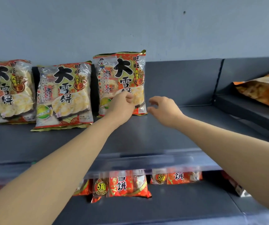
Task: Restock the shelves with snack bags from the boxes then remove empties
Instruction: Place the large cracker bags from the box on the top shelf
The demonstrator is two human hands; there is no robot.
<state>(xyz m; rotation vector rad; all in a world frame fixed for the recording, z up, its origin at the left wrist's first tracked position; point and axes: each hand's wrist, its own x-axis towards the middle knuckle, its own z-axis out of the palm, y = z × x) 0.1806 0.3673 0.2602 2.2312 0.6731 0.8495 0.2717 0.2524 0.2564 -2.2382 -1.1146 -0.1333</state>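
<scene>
Grip of the left hand [122, 103]: fingers curled against the front of the rightmost snack bag [130, 70], which stands upright on the top shelf [146, 140]; a pinch cannot be confirmed. The right hand [162, 109], loosely curled, holds nothing just beside it. The bag reads 旺旺 大雪饼; red bags [125, 184] on the shelf below read 5角.

wall [130, 21]: grey-blue, plain (matte) | dark speck [184, 12]: on wall, upper right

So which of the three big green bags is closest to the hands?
The rightmost bag: the left hand is at its lower front, the right hand just beside it. The middle bag and leftmost bag stand further off.
</scene>
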